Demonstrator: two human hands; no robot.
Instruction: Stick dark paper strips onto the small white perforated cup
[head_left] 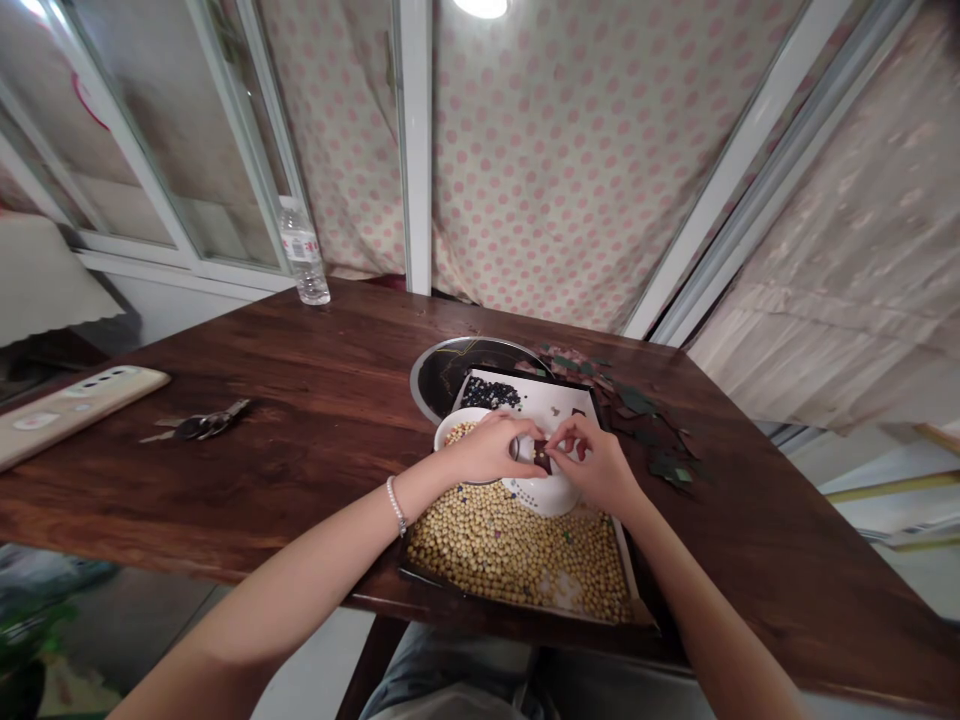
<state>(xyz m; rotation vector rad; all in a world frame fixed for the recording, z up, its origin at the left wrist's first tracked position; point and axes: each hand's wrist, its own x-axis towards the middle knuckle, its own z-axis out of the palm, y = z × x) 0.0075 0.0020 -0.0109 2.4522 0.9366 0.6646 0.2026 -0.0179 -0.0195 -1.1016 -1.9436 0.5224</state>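
Observation:
Over a shallow white-lined tray point(559, 398), my left hand point(491, 448) pinches a small dark brown card point(541, 458) with tiny pale dots on it. The fingertips of my right hand point(596, 462) are closed together at the card's right edge; whatever is between them is too small to make out. Below both hands sits a white bowl point(555, 497), and another white bowl point(442, 432) with yellowish beads is partly covered by my left hand. Loose golden beads point(510, 550) fill the near part of the tray. Black beads point(487, 393) lie in its far left corner.
Behind the tray is a round dark dish point(435, 375) with a pale rim. Brown and green flat scraps point(637, 400) are strewn to the right. A water bottle point(304, 255), keys point(202, 422) and a phone point(82, 405) are on the wooden table point(330, 370).

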